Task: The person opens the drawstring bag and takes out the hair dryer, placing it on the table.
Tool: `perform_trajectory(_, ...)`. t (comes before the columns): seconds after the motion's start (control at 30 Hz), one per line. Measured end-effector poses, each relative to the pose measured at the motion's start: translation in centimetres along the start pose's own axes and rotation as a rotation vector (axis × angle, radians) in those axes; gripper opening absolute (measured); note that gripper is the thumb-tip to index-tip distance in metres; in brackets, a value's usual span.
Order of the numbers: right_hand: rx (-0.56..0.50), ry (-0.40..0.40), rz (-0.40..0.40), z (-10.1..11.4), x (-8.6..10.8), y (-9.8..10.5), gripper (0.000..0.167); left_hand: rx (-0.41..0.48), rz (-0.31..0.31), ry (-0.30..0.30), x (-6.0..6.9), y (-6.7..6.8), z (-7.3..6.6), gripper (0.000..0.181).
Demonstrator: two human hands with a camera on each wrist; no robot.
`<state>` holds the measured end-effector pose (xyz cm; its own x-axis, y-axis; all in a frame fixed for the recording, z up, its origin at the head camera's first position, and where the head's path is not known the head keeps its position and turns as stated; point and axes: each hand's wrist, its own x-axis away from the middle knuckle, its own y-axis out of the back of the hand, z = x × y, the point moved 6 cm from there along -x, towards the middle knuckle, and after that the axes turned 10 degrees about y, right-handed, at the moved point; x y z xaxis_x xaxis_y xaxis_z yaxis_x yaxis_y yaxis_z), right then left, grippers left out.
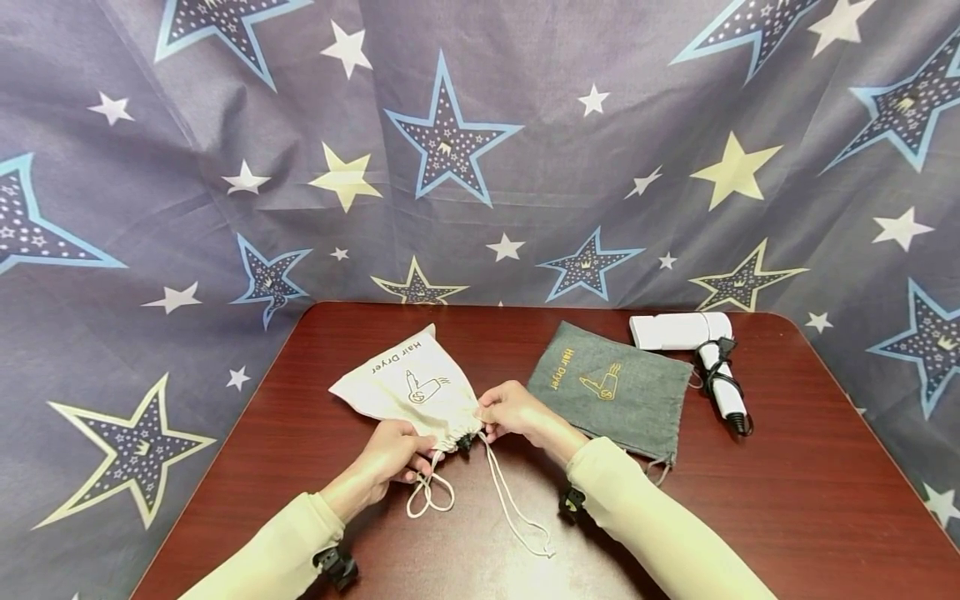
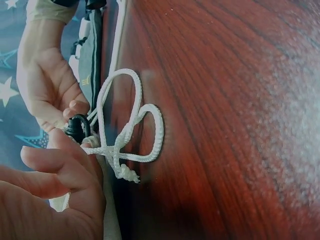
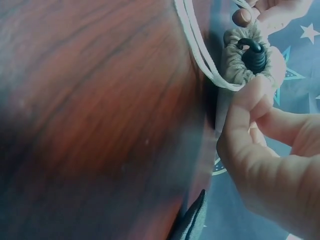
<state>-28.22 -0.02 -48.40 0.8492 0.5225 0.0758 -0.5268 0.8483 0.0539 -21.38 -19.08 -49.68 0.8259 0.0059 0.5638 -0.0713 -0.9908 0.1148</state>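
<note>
Working the gathered mouth of the white drawstring bag point(image 1: 420, 383), lying left of centre in the lower half of the head view on the dark red tabletop point(image 1: 262, 450). Pinching the mouth from two sides: fabric between thumb and fingers of the left hand point(image 1: 393, 450), likewise across the opening with the right hand point(image 1: 521, 411). Can't tell if also catching drawstring in either pinch. In the right wrist view, see ruffled cloth all round a narrow hole, with a coiled black cord point(image 3: 254, 59) sitting in it and showing a loop on top. Probably fixed to something inside; can't confirm. See also, in the left wrist view, the looped drawstring point(image 2: 159, 132) near the left hand, knotted near its end, and in the right wrist view the long drawstring point(image 3: 227, 85), running out beside the right hand. Looks like mid-adjustment of the mouth; can't call tightening or loosening from this. To tighten next, need to tuck the black cord under the rim, then shift grip to both drawstrings and pull apart evenly. To loosen, need to keep the rim pinched and spread the ruffles outward. Apparently untouched, right of centre: grey drawstring bag point(image 1: 600, 417), and above its right corner, white hair dryer point(image 1: 678, 332), wrapped round the handle with black cable point(image 1: 723, 343).
</note>
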Motion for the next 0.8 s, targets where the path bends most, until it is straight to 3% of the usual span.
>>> perform_trajectory(0.27,-0.104,-0.033,0.01,-0.42,-0.01,0.12,0.008,0.021,0.027,0.009,0.12,0.02,-0.24,0.013)
perform_trajectory(0.8,-0.1,-0.039,0.013,-0.33,0.09,0.35,0.009,0.028,0.037,0.015,0.39,0.1,-0.21,0.014)
